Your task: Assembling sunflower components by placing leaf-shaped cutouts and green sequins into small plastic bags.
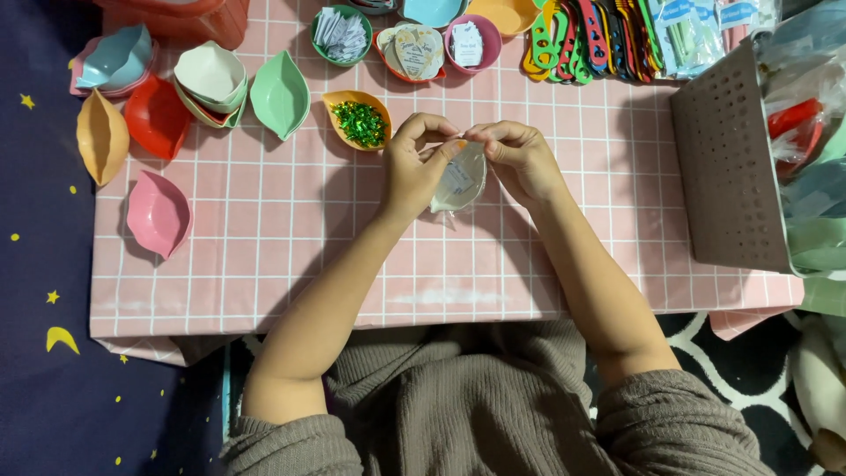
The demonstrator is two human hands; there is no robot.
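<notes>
We pinch the top of a small clear bag (458, 179) with both our left hand (412, 167) and right hand (520, 159), fingers narrowed tight on it.

Red container (172, 16) cut off at top edge — basket (731, 167) contents blurred, cropped at right.

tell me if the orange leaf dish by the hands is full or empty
Not empty: the orange leaf dish holds a heap of shiny green bits that covers most of its inside, just up-left of the left hand.
</notes>
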